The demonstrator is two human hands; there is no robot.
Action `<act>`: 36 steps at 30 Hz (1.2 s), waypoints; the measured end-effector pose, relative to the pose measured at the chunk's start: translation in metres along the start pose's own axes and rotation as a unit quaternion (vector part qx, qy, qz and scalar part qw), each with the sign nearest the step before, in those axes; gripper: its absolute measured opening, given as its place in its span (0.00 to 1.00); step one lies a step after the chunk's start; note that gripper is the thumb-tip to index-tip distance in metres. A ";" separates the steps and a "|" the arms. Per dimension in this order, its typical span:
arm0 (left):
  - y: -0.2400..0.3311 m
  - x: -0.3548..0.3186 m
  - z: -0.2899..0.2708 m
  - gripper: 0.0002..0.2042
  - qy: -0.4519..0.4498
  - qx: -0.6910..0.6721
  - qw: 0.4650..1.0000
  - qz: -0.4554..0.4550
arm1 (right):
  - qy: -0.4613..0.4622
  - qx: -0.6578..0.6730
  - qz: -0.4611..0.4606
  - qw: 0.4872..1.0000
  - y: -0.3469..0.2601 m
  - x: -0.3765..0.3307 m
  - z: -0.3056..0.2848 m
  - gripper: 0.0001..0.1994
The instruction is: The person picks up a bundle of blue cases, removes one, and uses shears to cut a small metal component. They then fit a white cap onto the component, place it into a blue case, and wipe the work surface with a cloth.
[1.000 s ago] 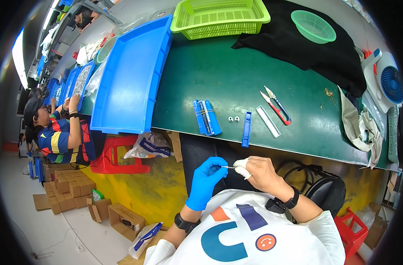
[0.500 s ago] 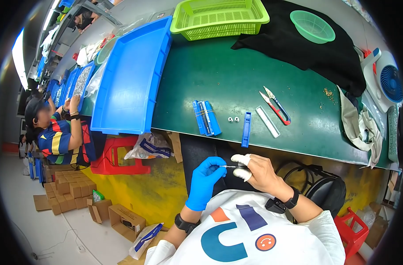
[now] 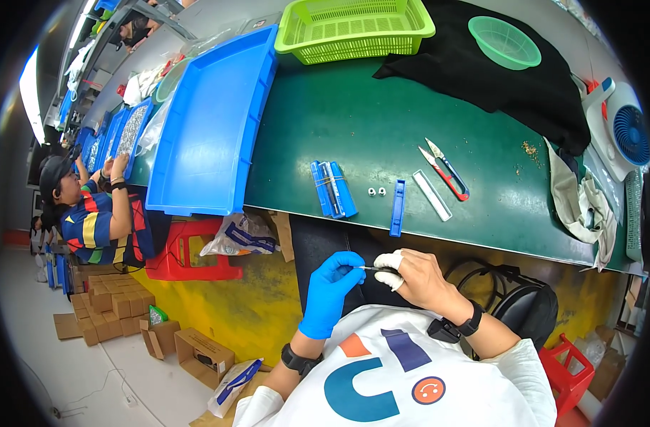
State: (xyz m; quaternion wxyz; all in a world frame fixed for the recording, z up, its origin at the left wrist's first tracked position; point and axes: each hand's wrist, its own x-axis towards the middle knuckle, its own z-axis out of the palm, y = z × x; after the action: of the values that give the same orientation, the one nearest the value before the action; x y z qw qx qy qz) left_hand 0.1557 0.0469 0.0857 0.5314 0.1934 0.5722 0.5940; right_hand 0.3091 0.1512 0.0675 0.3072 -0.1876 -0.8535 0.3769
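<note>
My left hand point(image 3: 332, 288), in a blue glove, pinches one end of a thin dark rod point(image 3: 372, 268) just off the table's near edge. My right hand point(image 3: 419, 279), with white covers on its thumb and finger, closes on the other end; the covers hide that end. Beyond my hands lie two small metal pieces point(image 3: 376, 192), a narrow blue case point(image 3: 397, 208) and a pale narrow lid-like strip point(image 3: 432, 196). To their left is a banded bundle of blue cases point(image 3: 333, 190). Snips point(image 3: 446, 171) with red and blue handles rest farther right.
A large blue tray point(image 3: 204, 135) occupies the green table's point(image 3: 325, 121) left side. At the back are a green basket point(image 3: 353, 43), a black cloth point(image 3: 467, 78) and a round bowl point(image 3: 504, 44). A fan point(image 3: 630, 132) stands right. Another person point(image 3: 101, 213) works at far left.
The thumb and finger of my right hand have come closer together around the rod. My left hand stays almost in place, and the things on the table have not moved.
</note>
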 end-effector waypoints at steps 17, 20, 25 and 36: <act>0.000 0.001 0.002 0.08 0.000 -0.003 1.000 0.003 | -0.002 0.005 0.006 1.000 -0.005 0.004 -0.005 0.13; -0.001 0.000 0.002 0.08 0.001 -0.009 1.000 -0.003 | -0.031 -0.014 0.014 0.999 0.002 -0.002 -0.002 0.13; 0.001 0.001 0.000 0.08 0.002 -0.005 1.000 -0.005 | 0.008 0.012 -0.002 1.000 -0.008 0.008 -0.002 0.13; 0.003 0.001 0.000 0.07 0.000 0.019 1.000 -0.001 | 0.005 0.068 0.035 0.997 -0.004 0.005 0.002 0.09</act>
State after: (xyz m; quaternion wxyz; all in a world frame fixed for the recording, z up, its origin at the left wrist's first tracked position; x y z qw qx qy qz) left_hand 0.1542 0.0482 0.0878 0.5280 0.2036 0.5836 0.5825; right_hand 0.3037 0.1506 0.0713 0.3099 -0.1983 -0.8173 0.4435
